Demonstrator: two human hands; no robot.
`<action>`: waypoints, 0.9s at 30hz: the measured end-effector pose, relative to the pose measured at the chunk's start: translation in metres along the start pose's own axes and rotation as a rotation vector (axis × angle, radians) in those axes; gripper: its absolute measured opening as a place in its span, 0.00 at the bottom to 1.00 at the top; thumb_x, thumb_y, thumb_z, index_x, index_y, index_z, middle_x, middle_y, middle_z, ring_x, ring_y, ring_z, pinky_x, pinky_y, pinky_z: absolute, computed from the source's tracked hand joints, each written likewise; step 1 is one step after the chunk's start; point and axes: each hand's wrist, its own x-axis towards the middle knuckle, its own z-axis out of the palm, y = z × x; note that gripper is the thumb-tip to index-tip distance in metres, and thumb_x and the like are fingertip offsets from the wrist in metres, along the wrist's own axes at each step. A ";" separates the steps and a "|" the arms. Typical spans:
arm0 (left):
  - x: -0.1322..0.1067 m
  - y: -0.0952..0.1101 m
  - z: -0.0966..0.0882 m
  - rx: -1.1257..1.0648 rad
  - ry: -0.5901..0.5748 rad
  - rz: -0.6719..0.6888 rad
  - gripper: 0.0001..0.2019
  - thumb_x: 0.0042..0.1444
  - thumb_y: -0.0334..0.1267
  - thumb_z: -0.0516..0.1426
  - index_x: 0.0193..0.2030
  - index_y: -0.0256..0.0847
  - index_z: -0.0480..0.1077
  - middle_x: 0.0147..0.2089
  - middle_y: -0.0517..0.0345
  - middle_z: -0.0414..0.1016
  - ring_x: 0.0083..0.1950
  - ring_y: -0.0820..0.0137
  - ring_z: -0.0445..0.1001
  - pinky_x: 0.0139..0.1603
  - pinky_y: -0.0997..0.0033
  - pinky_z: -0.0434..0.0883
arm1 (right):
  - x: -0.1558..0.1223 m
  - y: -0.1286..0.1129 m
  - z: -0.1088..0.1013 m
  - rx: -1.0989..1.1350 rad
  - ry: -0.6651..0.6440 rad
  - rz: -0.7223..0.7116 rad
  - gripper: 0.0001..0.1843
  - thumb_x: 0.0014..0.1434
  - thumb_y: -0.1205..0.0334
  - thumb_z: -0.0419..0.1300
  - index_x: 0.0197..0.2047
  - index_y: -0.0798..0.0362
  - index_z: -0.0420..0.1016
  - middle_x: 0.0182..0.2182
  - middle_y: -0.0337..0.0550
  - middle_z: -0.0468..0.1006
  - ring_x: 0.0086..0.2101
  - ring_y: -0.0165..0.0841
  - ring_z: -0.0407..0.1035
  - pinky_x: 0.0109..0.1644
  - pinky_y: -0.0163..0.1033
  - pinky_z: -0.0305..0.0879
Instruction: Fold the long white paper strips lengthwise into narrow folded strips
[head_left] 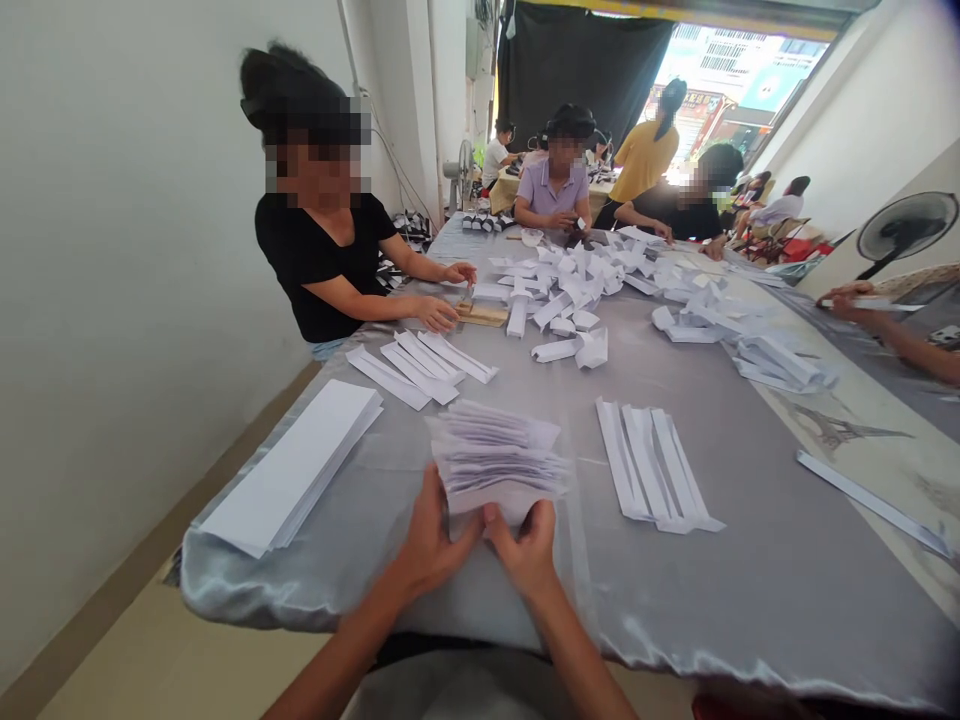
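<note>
Between my two hands is a thick bundle of folded white paper strips (499, 455), blurred a little at its far edge. My left hand (435, 530) grips the near left side of the bundle, and my right hand (525, 545) grips the near right side, with both thumbs on the close edge. A neat stack of flat white paper sheets (296, 470) lies to the left. Several folded strips (420, 368) rest just beyond the bundle at left, and a few more folded strips (652, 465) lie to the right.
A large heap of folded white paper pieces (577, 280) covers the table's far middle. At left, a co-worker in black (330, 240) works over a small wooden board (482, 315). Other people sit farther back. A single strip (874, 503) lies at far right, below a fan (907, 230).
</note>
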 end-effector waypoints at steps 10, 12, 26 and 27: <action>-0.002 0.007 -0.001 -0.078 0.035 -0.007 0.28 0.65 0.42 0.64 0.68 0.42 0.63 0.60 0.41 0.76 0.60 0.53 0.78 0.60 0.51 0.78 | 0.011 -0.015 0.002 -0.009 -0.072 -0.158 0.22 0.61 0.54 0.70 0.55 0.49 0.72 0.47 0.48 0.81 0.48 0.42 0.75 0.55 0.44 0.73; -0.005 0.006 0.002 -0.091 0.070 0.029 0.31 0.65 0.41 0.64 0.71 0.43 0.60 0.63 0.40 0.74 0.62 0.53 0.77 0.62 0.50 0.77 | 0.010 -0.015 0.002 -0.014 -0.058 -0.154 0.23 0.61 0.54 0.70 0.57 0.50 0.72 0.48 0.48 0.81 0.47 0.41 0.76 0.55 0.44 0.74; -0.016 0.011 0.009 -0.105 0.144 -0.005 0.30 0.67 0.44 0.63 0.71 0.45 0.59 0.65 0.40 0.73 0.65 0.53 0.76 0.66 0.48 0.75 | 0.008 -0.012 0.000 -0.012 -0.068 -0.137 0.28 0.58 0.57 0.74 0.59 0.49 0.72 0.52 0.50 0.82 0.51 0.42 0.77 0.59 0.46 0.72; -0.016 0.011 0.009 -0.114 0.180 -0.022 0.30 0.66 0.44 0.64 0.70 0.45 0.59 0.65 0.40 0.73 0.65 0.53 0.76 0.66 0.49 0.76 | 0.008 -0.012 0.001 -0.013 -0.066 -0.136 0.27 0.59 0.57 0.73 0.58 0.49 0.72 0.51 0.50 0.82 0.51 0.41 0.77 0.59 0.46 0.72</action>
